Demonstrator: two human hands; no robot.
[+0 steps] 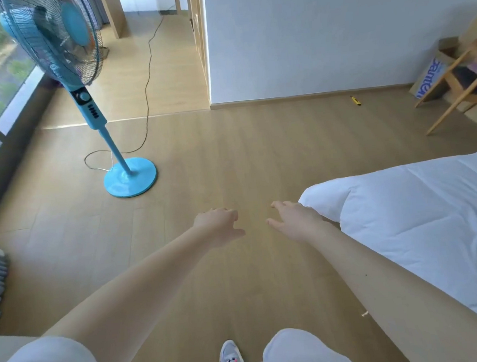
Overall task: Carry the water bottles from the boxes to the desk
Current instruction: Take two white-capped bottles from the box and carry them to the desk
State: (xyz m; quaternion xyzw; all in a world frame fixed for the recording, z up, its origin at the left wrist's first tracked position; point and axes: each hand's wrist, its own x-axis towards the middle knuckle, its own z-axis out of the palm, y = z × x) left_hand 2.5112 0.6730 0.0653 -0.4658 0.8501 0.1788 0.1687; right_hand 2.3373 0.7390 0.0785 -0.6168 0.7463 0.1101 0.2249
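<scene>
Your shoe (231,354) is planted on the wooden floor (230,158) at the bottom of the view, and both arms reach out ahead of you over bare boards. Your left hand (221,225) and right hand (293,219) are empty, fingers loosely spread and relaxed, a little apart from each other and touching nothing; the right one hangs just beside the corner of the white bed (420,223). No water bottles are in view and no desk either, so you look to be on the walk toward a pickup, not carrying. The only candidate source is the cardboard box (430,80) with blue print against the far wall on your right, tucked behind the leg of a wooden chair (452,89); whether it holds bottles cannot be told from here. Next, you would likely turn right and cross the open floor along the foot of the bed to that corner, then reach past the chair frame. Mind the small yellow object (355,100) lying on the floor near the wall, and leave the blue fan (130,178) and its trailing cord (146,82) well off to your left.
</scene>
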